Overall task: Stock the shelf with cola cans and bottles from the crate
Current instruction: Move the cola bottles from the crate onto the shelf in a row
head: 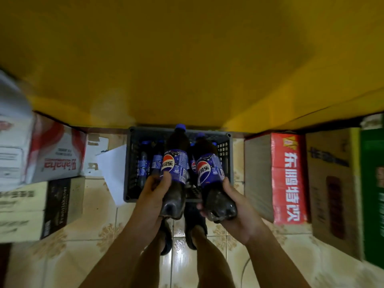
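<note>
I look straight down at a dark plastic crate (pixel 130 163) on the tiled floor, under a yellow shelf surface (pixel 187 69). My left hand (pixel 150 196) grips the lower part of a cola bottle (pixel 176 165) with a blue label and blue cap. My right hand (pixel 236 202) grips a second cola bottle (pixel 209 169) of the same kind. Both bottles are held above the crate, caps pointing away from me. Several more cola bottles (pixel 145 163) stand inside the crate, partly hidden behind the held ones.
Cardboard cartons flank the crate: a white and red carton (pixel 56 154) and a beige carton (pixel 41 206) on the left, a red carton (pixel 288 179), a brown carton (pixel 332 183) and a green carton (pixel 374 194) on the right. A white sheet (pixel 113 171) lies by the crate. My feet (pixel 193 225) stand on the tiles.
</note>
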`<state>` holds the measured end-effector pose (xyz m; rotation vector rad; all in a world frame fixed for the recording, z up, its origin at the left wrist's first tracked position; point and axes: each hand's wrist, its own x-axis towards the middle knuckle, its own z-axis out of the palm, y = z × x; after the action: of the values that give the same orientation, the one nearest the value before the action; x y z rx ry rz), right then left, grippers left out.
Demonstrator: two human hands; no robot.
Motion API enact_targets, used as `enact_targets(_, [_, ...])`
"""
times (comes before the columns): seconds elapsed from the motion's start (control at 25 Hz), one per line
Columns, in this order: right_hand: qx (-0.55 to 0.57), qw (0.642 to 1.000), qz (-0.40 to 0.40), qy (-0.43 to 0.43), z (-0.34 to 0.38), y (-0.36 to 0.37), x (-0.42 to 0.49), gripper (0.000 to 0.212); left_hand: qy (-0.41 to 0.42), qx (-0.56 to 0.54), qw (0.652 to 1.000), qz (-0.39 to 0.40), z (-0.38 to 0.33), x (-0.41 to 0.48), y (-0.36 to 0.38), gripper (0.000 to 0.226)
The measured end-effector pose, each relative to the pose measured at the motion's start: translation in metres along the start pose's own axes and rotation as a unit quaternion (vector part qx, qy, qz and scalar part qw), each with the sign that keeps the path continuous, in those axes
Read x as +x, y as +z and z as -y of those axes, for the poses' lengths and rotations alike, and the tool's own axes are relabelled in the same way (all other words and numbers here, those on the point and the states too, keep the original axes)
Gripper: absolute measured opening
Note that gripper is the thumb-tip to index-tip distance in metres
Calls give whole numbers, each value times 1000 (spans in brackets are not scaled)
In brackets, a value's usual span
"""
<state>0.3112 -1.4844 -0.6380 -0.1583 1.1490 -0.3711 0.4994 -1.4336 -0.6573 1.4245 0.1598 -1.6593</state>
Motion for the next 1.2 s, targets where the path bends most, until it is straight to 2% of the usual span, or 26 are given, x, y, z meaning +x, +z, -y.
enact_targets(0.08, [47,998,44,-9,5,24,-50,89,-5,-18,1000,3,-25,-51,17,49])
enact_targets(0.2, [101,990,93,-44,13,62,-110,88,7,-16,999,29,-61,-112,26,38])
enact_targets(0.32, [60,989,85,-101,23,91,-164,91,28,-15,997,68,-102,-168,31,43])
enact_targets(0.44, [15,977,144,-156,33,119,-207,91,63,21,991,118,-128,-214,32,62])
enact_targets(0.56, [-38,969,169,-179,45,142,-239,98,118,41,979,158,-146,-249,31,65])
enact_targets(0.64, [-81,963,158,-203,52,159,-258,92,159,53,971,170,-155,-272,32,73])
enact_targets(0.84, [-136,954,138,-227,63,200,-292,49,262,55,950,162,-164,-323,44,75])
enact_targets(0.92, [-145,948,138,-247,70,205,-304,49,293,36,942,159,-161,-340,53,75])
enact_targets(1.04, [-216,910,132,-328,79,201,-320,53,338,21,932,132,-148,-364,73,71])
enact_targets(1.2, [-284,876,158,-358,85,182,-337,42,380,-10,921,78,-111,-391,96,74])
